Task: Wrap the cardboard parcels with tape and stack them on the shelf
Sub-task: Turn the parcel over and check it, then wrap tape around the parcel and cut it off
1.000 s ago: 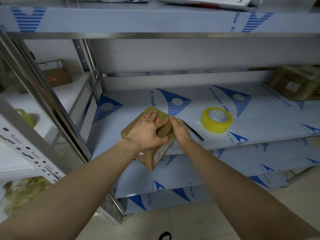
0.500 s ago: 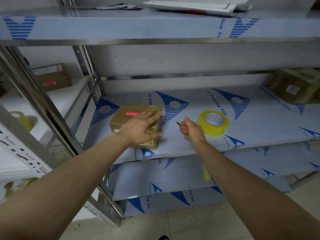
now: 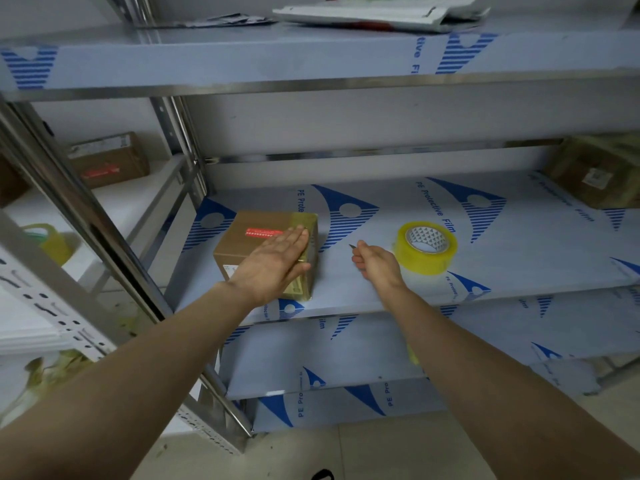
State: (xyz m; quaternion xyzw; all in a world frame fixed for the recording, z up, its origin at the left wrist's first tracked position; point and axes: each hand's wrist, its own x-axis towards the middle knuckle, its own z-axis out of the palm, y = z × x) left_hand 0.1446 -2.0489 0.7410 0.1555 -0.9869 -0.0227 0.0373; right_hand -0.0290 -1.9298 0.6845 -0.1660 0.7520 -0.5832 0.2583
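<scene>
Steel shelving fills the view, its boards covered in pale protective film with blue print. On the neighbouring rack at far left a brown box [image 3: 109, 161] sits at the back, with a blurred yellow object [image 3: 48, 240] lower down. On the left part of the middle shelf [image 3: 381, 292] stands the cardboard parcel [image 3: 256, 233], flat on the film, with a red label on top and glossy yellowish tape along its right side. The left hand [image 3: 277, 263] lies palm-down on the parcel's top, fingers [image 3: 298, 237] straight and together, thumb over the right edge. Just beside the parcel, apart from it, the right hand [image 3: 377, 265] hovers over the shelf, fingers curled tight round a thin dark tool [image 3: 352, 246] of which only the pointed tip shows. Near it to the right, the yellow tape roll [image 3: 427, 261] lies flat. At far right, at the back, sits another taped parcel [image 3: 599, 171].
</scene>
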